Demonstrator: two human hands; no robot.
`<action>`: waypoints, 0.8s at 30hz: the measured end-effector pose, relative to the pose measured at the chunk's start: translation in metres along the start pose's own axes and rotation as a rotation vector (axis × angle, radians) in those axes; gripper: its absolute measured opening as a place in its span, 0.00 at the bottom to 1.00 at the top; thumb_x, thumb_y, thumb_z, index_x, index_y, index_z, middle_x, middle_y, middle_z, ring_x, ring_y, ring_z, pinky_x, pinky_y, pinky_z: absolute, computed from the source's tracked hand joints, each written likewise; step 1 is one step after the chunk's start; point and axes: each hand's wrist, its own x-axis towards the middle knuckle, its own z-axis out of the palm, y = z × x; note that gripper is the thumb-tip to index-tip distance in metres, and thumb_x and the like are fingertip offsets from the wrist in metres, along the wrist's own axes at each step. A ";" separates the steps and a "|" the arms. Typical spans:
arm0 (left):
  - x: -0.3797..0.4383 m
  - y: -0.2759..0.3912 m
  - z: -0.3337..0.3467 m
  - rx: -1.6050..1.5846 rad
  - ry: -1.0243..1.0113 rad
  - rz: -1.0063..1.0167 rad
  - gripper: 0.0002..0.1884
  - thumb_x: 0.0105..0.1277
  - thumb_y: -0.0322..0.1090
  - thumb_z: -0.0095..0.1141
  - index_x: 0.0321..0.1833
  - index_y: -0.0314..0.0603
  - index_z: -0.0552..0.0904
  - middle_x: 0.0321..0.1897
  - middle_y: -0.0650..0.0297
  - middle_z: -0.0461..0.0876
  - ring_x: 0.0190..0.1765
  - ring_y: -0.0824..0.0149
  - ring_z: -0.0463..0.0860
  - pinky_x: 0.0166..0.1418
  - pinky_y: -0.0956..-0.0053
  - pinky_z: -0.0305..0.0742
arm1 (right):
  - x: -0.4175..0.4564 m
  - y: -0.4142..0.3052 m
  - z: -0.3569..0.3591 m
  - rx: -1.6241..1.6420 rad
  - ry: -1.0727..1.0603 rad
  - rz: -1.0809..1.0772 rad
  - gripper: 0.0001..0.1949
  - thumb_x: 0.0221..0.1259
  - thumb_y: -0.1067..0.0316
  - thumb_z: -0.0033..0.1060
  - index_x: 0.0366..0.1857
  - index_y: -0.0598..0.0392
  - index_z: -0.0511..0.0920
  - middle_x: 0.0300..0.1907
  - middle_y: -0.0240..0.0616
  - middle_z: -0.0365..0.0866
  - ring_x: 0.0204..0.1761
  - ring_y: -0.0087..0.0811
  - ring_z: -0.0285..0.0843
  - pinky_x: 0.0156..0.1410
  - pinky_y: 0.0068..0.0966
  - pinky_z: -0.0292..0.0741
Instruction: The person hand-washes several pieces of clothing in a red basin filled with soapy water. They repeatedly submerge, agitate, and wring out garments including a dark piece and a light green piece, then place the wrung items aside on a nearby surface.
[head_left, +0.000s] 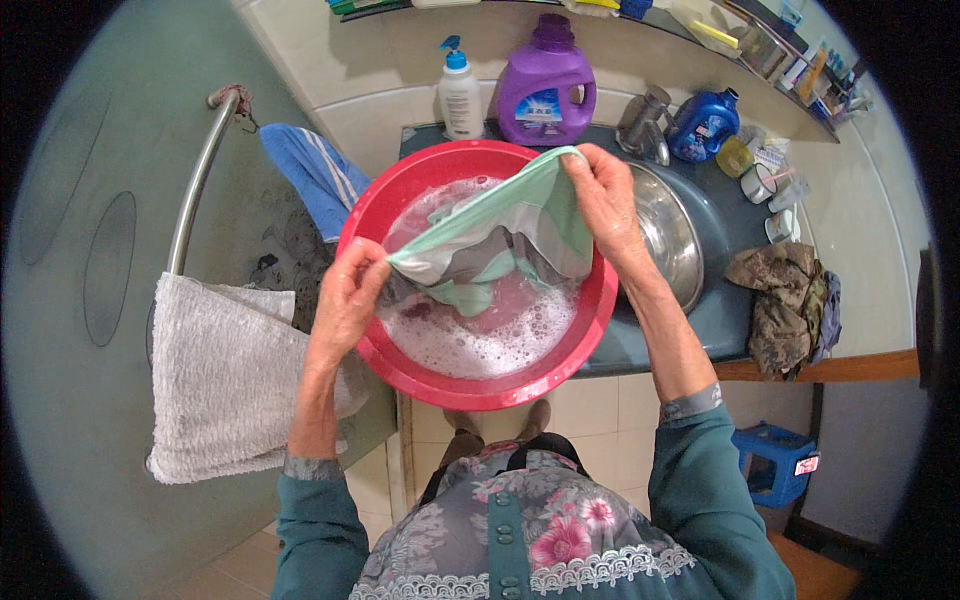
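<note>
Stretched between my two hands is a wet green, white and grey garment (487, 244). My left hand (347, 296) pinches one end of its green edge over the left rim. My right hand (606, 196) grips the other end, higher up on the right. The lower folds hang into a red plastic basin (480, 396) with soapy water (472, 345) and white foam. Part of the cloth dips into the water, so its full shape is hidden.
Behind the basin stand a pump bottle (460, 97) and a purple detergent jug (546, 94). To the right are a metal sink bowl (670, 240), a blue bottle (703, 127) and a camouflage cloth (776, 304). A white towel (217, 382) hangs at left from a metal bar (199, 195).
</note>
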 end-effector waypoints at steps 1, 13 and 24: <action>0.002 0.003 -0.004 -0.007 0.049 0.047 0.04 0.68 0.30 0.49 0.35 0.41 0.73 0.27 0.76 0.67 0.31 0.82 0.65 0.35 0.85 0.62 | 0.002 -0.006 0.001 0.094 0.007 -0.003 0.13 0.64 0.60 0.51 0.33 0.60 0.79 0.20 0.31 0.74 0.27 0.22 0.69 0.34 0.25 0.68; 0.039 -0.023 0.016 -0.091 0.184 0.123 0.03 0.66 0.27 0.49 0.38 0.36 0.77 0.29 0.72 0.75 0.33 0.81 0.72 0.38 0.85 0.67 | -0.030 0.016 0.019 -0.548 0.072 -0.414 0.17 0.56 0.61 0.56 0.48 0.56 0.72 0.42 0.49 0.73 0.46 0.50 0.72 0.52 0.41 0.70; 0.070 -0.033 0.027 -0.296 0.119 -0.215 0.06 0.62 0.31 0.58 0.37 0.37 0.78 0.28 0.68 0.79 0.31 0.78 0.75 0.35 0.81 0.70 | -0.075 0.040 0.100 -0.070 -0.326 0.056 0.11 0.53 0.70 0.53 0.40 0.59 0.77 0.33 0.53 0.79 0.40 0.50 0.79 0.46 0.40 0.73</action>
